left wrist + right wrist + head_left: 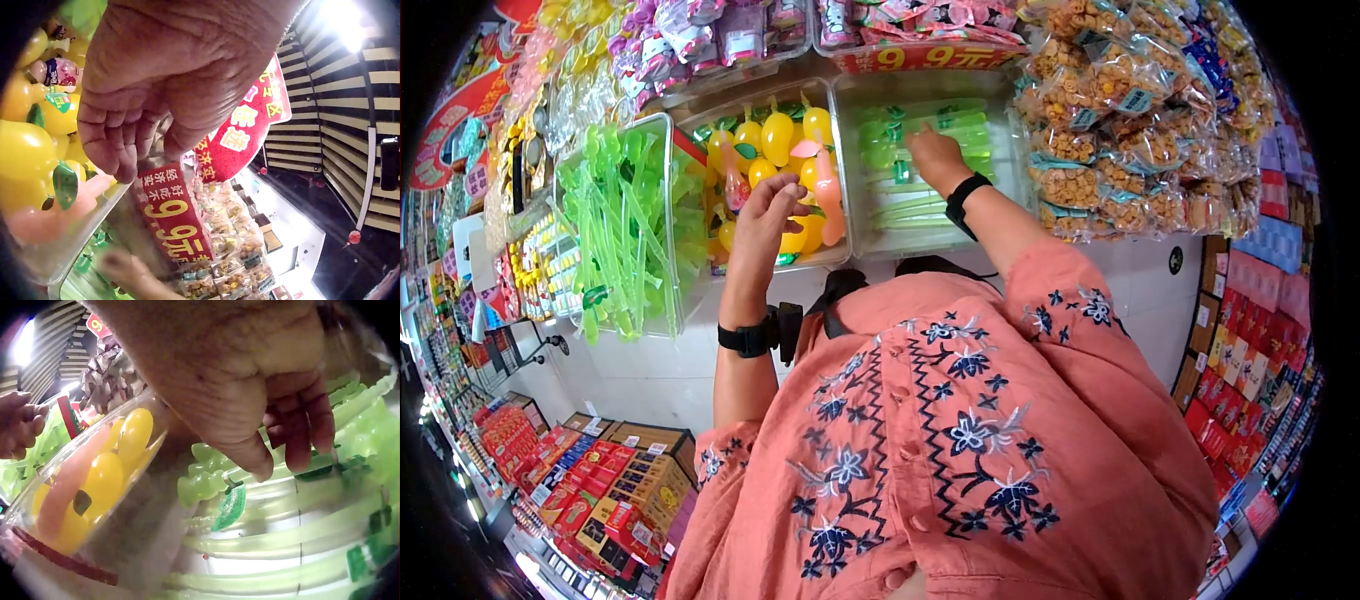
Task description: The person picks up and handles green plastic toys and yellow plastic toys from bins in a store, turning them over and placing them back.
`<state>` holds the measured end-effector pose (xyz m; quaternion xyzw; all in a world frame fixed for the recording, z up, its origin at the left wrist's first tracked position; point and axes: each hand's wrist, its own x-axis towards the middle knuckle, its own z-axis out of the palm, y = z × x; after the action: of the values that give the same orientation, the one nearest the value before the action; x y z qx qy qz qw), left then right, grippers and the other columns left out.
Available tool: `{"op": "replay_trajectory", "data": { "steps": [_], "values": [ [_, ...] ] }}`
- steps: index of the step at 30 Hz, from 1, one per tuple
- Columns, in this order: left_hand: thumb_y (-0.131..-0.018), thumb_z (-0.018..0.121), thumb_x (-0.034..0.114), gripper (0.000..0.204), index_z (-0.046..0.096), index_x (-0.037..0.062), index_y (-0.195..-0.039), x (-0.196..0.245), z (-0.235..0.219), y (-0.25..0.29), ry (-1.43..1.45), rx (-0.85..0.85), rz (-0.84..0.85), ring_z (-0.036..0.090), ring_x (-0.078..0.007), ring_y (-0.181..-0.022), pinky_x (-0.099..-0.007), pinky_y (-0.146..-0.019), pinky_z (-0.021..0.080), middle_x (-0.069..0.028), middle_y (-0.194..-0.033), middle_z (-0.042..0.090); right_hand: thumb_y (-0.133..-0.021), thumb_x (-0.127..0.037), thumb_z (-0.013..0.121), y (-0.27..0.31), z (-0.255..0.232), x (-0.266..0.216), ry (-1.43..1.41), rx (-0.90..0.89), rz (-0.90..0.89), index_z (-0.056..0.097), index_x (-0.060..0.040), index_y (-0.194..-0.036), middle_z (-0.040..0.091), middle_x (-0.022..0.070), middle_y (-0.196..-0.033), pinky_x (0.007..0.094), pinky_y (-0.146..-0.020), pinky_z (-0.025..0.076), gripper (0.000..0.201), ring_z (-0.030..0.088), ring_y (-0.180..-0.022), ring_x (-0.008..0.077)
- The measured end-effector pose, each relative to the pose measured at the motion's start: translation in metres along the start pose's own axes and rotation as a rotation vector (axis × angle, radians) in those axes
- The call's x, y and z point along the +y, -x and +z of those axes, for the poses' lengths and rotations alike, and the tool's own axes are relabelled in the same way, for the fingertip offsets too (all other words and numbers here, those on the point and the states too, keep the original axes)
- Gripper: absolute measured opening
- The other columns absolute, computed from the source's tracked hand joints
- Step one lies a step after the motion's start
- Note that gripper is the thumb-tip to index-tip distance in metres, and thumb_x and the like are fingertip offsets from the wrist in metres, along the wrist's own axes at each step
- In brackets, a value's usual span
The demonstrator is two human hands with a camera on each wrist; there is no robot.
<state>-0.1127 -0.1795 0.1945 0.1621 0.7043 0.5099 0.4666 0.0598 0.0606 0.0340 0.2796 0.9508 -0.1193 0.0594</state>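
Observation:
In the head view my right hand (940, 160) reaches into a clear plastic bin (930, 242) of long, translucent green tubes (915, 208). Its thumb and fingers point down in the right wrist view, fingertips right at the tubes with a gap between them. One tube there has a knobbly end and a green leaf-shaped tag (230, 506). My left hand (768, 215) hovers over the neighbouring bin of yellow fruit-shaped containers (778, 138), fingers loosely bent and holding nothing. Long-necked peach-pink containers (830, 195) lie among the yellow ones.
Left of the yellow containers, another clear bin is heaped with green long-stemmed pieces (620, 220). Bagged brown snacks (1090, 100) pile up on the right. A red price sign (930, 57) and purple packets (740, 35) line the back. Boxed goods (600, 480) stand lower left.

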Motion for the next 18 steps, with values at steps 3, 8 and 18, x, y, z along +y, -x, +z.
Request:
{"op": "replay_trajectory", "data": {
  "steps": [3, 8, 18],
  "values": [
    [-0.100, 0.057, 0.028, 0.039, 0.056, 0.0010, -0.128, 0.001, 0.001, 0.002, -0.002, -0.008, -0.005, 0.066, -0.0150, -0.093, -0.0261, -0.076, 0.049, -0.0072, -0.113, 0.067, -0.085, -0.002, 0.058, 0.000, 0.001, -0.002, -0.008, -0.052, 0.026, 0.069, -0.0037, -0.104, 0.060, 0.0253, -0.117, 0.0458, -0.071, 0.059, 0.022, 0.070, -0.087, 0.0394],
    [-0.100, 0.057, 0.028, 0.039, 0.056, 0.0011, -0.128, 0.002, 0.002, 0.001, -0.012, -0.022, -0.039, 0.066, -0.0154, -0.094, -0.0262, -0.077, 0.049, -0.0079, -0.113, 0.068, -0.085, -0.002, 0.058, 0.005, 0.003, -0.001, -0.047, -0.023, 0.032, 0.069, -0.0061, -0.108, 0.058, 0.0251, -0.124, 0.0452, -0.073, 0.059, 0.027, 0.070, -0.089, 0.0393],
    [-0.100, 0.057, 0.030, 0.038, 0.058, 0.0019, -0.126, 0.000, 0.004, 0.000, -0.048, -0.047, -0.046, 0.065, -0.0140, -0.092, -0.0257, -0.076, 0.048, -0.0062, -0.112, 0.068, -0.080, -0.003, 0.061, 0.006, 0.015, -0.002, 0.027, -0.046, -0.021, 0.073, -0.0081, -0.097, 0.062, 0.0205, -0.114, 0.0433, -0.068, 0.058, 0.021, 0.071, -0.084, 0.0330]
  ]
}}
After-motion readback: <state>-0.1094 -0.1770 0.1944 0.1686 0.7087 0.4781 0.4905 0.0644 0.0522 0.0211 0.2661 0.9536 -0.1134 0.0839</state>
